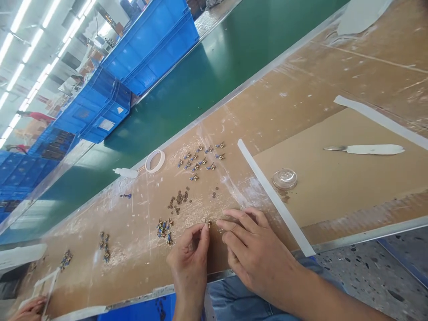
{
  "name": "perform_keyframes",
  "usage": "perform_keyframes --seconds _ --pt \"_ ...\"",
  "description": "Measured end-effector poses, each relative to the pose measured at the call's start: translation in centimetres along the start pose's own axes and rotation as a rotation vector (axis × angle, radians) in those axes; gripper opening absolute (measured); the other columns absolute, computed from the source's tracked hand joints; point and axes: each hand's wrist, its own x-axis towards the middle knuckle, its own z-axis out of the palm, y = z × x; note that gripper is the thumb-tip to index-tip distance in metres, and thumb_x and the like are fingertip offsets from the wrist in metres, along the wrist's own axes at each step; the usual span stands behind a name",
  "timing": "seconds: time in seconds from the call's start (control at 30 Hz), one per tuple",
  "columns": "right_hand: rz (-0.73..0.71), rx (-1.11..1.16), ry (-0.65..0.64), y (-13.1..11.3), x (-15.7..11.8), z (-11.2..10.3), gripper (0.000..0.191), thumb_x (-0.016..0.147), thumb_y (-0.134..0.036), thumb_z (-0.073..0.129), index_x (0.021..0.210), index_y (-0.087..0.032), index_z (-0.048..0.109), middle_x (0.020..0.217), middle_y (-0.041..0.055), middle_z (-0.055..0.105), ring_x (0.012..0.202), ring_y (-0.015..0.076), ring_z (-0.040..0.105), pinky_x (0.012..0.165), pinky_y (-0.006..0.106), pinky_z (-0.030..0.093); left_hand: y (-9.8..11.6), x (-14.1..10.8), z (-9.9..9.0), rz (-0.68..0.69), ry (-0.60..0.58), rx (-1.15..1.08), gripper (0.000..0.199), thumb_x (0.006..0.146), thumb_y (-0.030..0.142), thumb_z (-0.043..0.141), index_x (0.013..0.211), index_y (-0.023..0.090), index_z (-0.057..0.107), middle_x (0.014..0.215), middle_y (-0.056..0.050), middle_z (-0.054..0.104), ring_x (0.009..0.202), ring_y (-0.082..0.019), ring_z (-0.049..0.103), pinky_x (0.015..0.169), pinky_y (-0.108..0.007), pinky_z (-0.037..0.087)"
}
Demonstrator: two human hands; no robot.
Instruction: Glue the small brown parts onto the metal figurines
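Note:
Thumb and forefinger of my left hand point(190, 252) pinch a tiny light-and-dark piece point(207, 223), mostly hidden by the fingertips. Just to its right, my right hand point(249, 245) hovers with its fingers stretched and apart, the fingertips close to that piece. A cluster of small blue-and-gold pieces point(163, 229) lies left of my left hand. Beyond my hands is a scatter of small brown discs point(180, 197), with a few loose discs point(214, 194) to the right. Farther back, several similar blue-and-gold pieces point(200, 161) are spread in loose rows.
A white knife point(374, 149) and a clear round dish point(285, 179) lie right of a white tape strip point(276, 196). A tape roll point(155, 161) and white bottle point(126, 172) are near the green belt point(187, 93). Another person's hand point(31, 308) shows lower left; blue crates point(160, 44) stand beyond.

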Motion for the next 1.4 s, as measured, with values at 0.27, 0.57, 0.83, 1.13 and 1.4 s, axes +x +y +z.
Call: perform_keyframes --seconds 0.27,0.57,0.83,1.13,1.4 --pt "0.001 0.021 -0.022 0.0 0.1 -0.3 0.016 0.091 -0.017 0.049 0.100 -0.011 0.061 0.121 0.0068 0.059 0.126 0.0261 0.041 0.106 0.050 0.027 -0.1 -0.1 -0.3 0.028 -0.022 0.019 0.020 0.082 0.038 0.067 0.086 0.019 0.073 0.083 0.000 0.072 0.074 -0.011 0.068 0.067 -0.015 0.054" --pt "-0.002 0.021 -0.002 0.1 0.2 -0.5 0.019 0.090 -0.018 0.051 0.102 -0.010 0.063 0.120 0.0072 0.060 0.124 0.0256 0.043 0.107 0.049 0.026 0.5 0.2 -0.3 0.071 -0.023 0.104 0.019 0.084 0.037 0.065 0.087 0.020 0.073 0.084 -0.001 0.072 0.074 -0.012 0.068 0.067 -0.018 0.053" --pt "0.000 0.027 -0.019 0.1 0.2 -0.5 0.021 0.091 -0.019 0.048 0.104 -0.010 0.061 0.123 0.0073 0.058 0.125 0.0258 0.041 0.107 0.050 0.025 0.6 0.7 -0.7 0.245 -0.065 0.210 0.010 0.087 0.028 0.063 0.089 0.022 0.070 0.084 0.004 0.070 0.074 -0.008 0.066 0.068 -0.015 0.050" --pt "0.003 0.024 -0.026 0.2 0.2 -0.7 0.017 0.090 -0.019 0.050 0.100 -0.011 0.060 0.121 0.0078 0.059 0.124 0.0249 0.041 0.108 0.048 0.025 1.4 2.2 -1.2 0.388 -0.157 0.369 0.014 0.090 0.027 0.057 0.086 0.021 0.069 0.083 0.003 0.069 0.073 -0.009 0.065 0.066 -0.018 0.046" --pt "0.026 0.107 0.074 0.4 0.2 -0.3 0.012 0.091 -0.013 0.050 0.098 -0.011 0.059 0.113 0.0072 0.061 0.117 0.0221 0.047 0.104 0.043 0.031 1.2 2.2 -1.4 0.235 -0.200 0.235 0.020 0.087 0.034 0.058 0.082 0.021 0.071 0.083 0.000 0.071 0.074 -0.014 0.066 0.068 -0.022 0.049"
